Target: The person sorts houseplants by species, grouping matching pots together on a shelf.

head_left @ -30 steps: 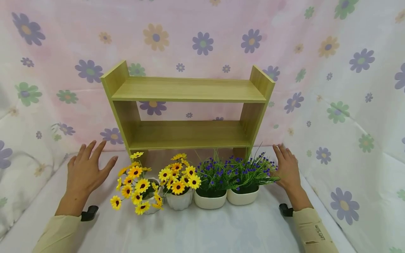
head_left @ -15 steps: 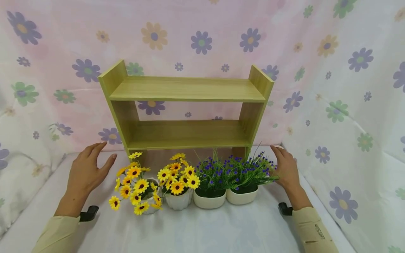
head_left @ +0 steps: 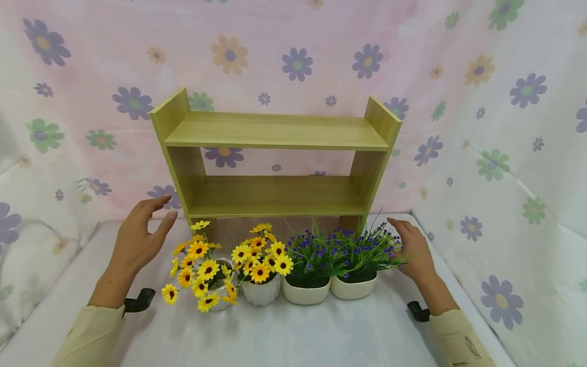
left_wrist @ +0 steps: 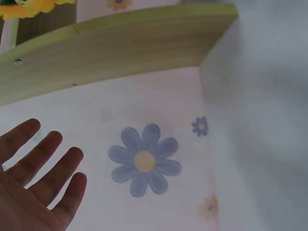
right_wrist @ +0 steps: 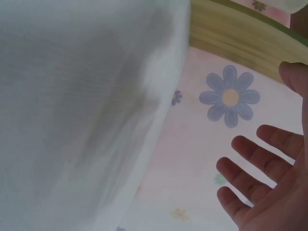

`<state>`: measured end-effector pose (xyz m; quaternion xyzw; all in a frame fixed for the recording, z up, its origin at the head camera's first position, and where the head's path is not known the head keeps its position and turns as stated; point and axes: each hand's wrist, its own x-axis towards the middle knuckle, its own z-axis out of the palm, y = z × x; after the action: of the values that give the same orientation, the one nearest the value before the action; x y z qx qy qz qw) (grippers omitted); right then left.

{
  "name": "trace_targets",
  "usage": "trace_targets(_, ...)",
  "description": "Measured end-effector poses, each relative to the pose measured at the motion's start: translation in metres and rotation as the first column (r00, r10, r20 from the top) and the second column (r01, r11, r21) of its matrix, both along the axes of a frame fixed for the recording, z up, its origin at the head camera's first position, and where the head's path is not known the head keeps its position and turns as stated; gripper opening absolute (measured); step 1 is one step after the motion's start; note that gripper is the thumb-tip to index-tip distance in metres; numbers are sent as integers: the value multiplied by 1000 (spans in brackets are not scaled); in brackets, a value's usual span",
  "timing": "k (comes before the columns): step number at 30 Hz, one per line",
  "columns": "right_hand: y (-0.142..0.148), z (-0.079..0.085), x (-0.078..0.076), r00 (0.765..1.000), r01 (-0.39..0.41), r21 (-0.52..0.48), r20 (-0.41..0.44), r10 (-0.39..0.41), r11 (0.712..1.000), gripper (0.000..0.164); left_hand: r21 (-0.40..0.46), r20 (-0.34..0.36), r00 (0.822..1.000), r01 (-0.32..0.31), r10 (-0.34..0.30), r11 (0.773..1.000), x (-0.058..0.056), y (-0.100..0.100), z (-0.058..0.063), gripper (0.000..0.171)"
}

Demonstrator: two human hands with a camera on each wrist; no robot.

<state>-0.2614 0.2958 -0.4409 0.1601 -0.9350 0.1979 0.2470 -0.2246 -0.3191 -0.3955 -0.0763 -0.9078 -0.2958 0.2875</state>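
My left hand [head_left: 139,239] hovers left of the shelf with thumb and fingers spread apart, holding nothing. Nearest to it is a pot of yellow artificial sunflowers [head_left: 208,270]; a second sunflower pot [head_left: 261,291] stands beside that one. Two cream pots of purple-flowered greenery, one nearer the middle [head_left: 306,294] and one at the right [head_left: 353,288], complete the row. My right hand [head_left: 415,252] is beside the rightmost plant, whose leaf tips overlap it in the head view. In the right wrist view its fingers [right_wrist: 267,161] are extended and hold nothing.
Behind the pots stands a two-tier wooden shelf [head_left: 275,196] with raised side panels, both tiers bare. A flower-print curtain [head_left: 298,30] closes off the back and both sides. A white cloth [head_left: 275,339] covers the table.
My left hand has moved right and turned, coming closer to the shelf and the left sunflower pot. My right hand has shifted slightly inward with its fingers bending a little. The pots have not moved.
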Motion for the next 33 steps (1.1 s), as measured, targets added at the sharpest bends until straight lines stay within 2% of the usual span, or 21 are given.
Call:
trace_targets(4,-1,6,8,999,-45,-13,14,45,999,85,23,-14,999,33,-32,999,-4,11,9,53)
trace_targets(9,3,6,15,990,-108,-50,80,112,993,69,61,-7,999,53,-53,997,-8,24,16,53)
trace_targets(12,6,3,14,978,-173,-97,103,183,980,59,82,-7,998,64,-63,995,-10,30,18,54)
trace_targets(14,8,1,12,961,-234,-116,121,248,965,52,79,-15,998,69,-68,994,-10,32,19,54)
trace_targets(18,13,-1,13,910,-324,-159,218,354,932,50,56,-29,996,86,-85,995,-10,35,19,53)
trace_targets(21,16,1,19,854,-316,-193,369,367,929,45,50,-21,995,96,-95,994,-9,36,19,54)
trace_targets(23,17,3,24,810,-265,-185,489,322,946,55,57,-18,994,104,-103,993,-8,36,19,53)
trace_targets(25,16,3,29,756,-211,-174,595,273,962,71,61,-12,995,98,-97,993,-7,37,19,53)
trace_targets(26,15,3,30,734,-189,-170,630,254,967,79,65,-10,995,96,-95,993,-6,37,19,53)
trace_targets(27,13,1,31,725,-187,-174,639,256,967,87,69,-7,996,94,-94,993,-6,37,20,53)
trace_targets(29,10,-3,30,728,-214,-207,618,297,955,96,73,-2,996,91,-91,993,-6,38,19,53)
trace_targets(33,2,-13,27,763,-319,-240,509,398,917,104,74,0,995,97,-97,993,-8,38,17,54)
